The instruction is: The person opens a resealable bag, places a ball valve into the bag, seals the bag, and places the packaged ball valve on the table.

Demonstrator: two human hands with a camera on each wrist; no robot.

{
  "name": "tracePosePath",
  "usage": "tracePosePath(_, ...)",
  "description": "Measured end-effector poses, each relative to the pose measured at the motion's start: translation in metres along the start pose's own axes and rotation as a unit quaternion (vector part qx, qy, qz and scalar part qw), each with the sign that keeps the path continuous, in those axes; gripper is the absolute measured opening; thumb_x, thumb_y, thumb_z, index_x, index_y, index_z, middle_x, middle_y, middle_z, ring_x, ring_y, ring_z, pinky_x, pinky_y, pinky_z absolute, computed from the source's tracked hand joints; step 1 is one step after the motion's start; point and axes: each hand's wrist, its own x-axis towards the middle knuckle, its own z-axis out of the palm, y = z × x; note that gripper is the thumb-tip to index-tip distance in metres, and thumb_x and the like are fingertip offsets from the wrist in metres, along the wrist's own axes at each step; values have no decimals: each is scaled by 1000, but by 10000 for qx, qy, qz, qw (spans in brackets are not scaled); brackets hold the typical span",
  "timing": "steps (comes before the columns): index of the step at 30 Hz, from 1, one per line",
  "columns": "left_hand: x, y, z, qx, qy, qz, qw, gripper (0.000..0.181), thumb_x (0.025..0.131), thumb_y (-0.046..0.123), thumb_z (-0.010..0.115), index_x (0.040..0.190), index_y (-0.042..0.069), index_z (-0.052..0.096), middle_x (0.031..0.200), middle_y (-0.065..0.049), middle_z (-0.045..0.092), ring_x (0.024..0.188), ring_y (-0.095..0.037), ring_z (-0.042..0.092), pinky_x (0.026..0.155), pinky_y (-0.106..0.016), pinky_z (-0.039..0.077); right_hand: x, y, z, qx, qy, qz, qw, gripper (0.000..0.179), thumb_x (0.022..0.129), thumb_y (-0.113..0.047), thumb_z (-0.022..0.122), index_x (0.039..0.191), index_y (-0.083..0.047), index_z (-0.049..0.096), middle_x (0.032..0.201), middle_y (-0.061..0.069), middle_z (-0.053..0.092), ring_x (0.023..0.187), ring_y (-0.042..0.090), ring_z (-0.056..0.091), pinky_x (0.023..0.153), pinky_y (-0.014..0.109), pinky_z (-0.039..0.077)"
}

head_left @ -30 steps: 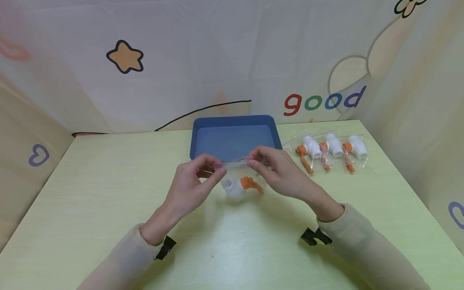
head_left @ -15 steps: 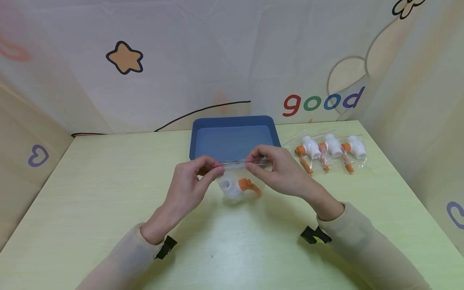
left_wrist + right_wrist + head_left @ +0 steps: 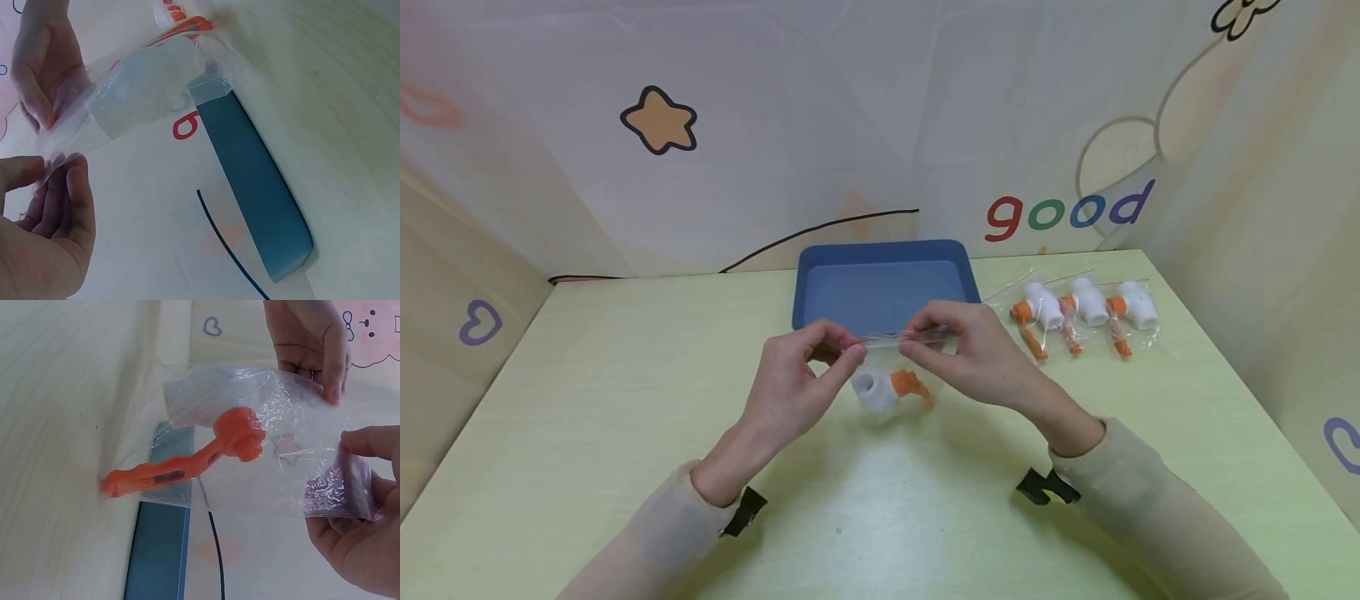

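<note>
A clear zip bag (image 3: pixel 284 484) hangs from both hands, its top edge stretched between them. Inside it lies a white plastic ball valve (image 3: pixel 878 394) with an orange handle (image 3: pixel 169 472). My left hand (image 3: pixel 786 385) pinches the left end of the top edge between thumb and forefinger. Farther right, my right hand (image 3: pixel 979 354) pinches the same edge with thumb and forefinger, close to the left fingertips. In the right wrist view, part of the bag's top corner runs behind the right fingers. The valve hangs at the bottom of the bag, above the table.
Behind the hands, a blue tray (image 3: pixel 883 287) stands near the table's back edge. To its right lie three more bagged white valves (image 3: pixel 1088 302) with orange handles, in a row. A printed curtain (image 3: pixel 820 125) surrounds the pale table (image 3: pixel 625 400).
My right hand has slid a little left along the bag's top edge, nearer the left hand. The bagged valve has swung slightly left. My left hand has barely moved.
</note>
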Motion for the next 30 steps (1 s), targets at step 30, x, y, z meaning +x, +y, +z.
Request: tracePosePath(30, 1, 0, 4, 293, -76, 607, 9977, 4, 94, 8, 77, 97, 6, 76, 87, 3, 70, 71, -7, 60, 62, -26, 52, -1, 1, 2, 124, -168, -104, 9997, 4, 93, -6, 75, 96, -6, 72, 90, -3, 68, 88, 14, 68, 84, 35, 58)
